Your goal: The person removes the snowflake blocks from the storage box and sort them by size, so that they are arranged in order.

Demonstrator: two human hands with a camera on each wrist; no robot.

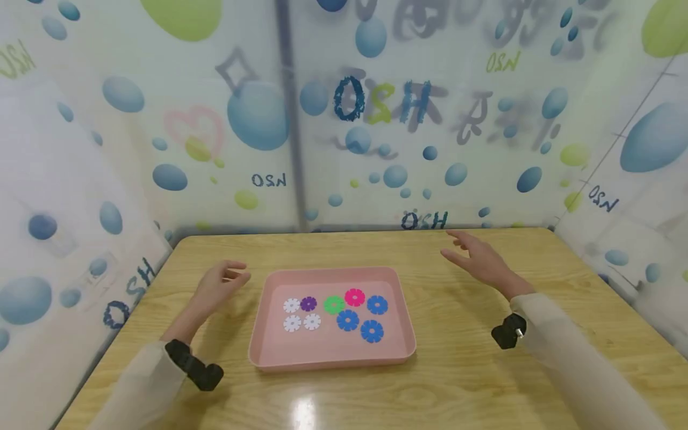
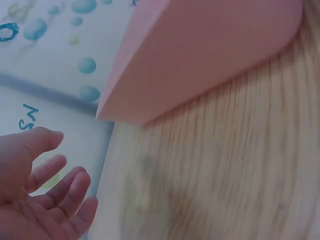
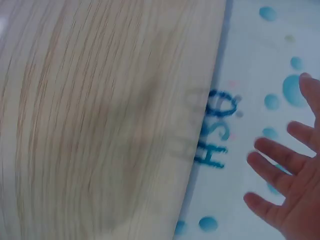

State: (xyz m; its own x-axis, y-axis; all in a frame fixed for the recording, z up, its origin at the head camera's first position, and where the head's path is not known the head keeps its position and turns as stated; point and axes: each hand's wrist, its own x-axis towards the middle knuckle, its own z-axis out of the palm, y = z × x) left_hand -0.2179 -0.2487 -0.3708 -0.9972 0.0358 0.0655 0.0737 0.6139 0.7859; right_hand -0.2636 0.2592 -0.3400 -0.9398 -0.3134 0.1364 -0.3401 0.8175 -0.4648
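A pink tray lies on the table with flat, notched plastic discs inside. On its left side are three white discs and a purple disc. Right of these lie a green disc, a hot pink disc and three blue discs. My left hand hovers just left of the tray, fingers relaxed and holding nothing. Well to the right of the tray, my right hand is raised over the table's far part, fingers spread, nothing held. Both palms show in the wrist views.
The wooden table runs back to a patterned curtain with blue and green drops and lettering. More of this curtain hangs along the left and right sides. A black wrist camera sits on the left sleeve, another camera on the right.
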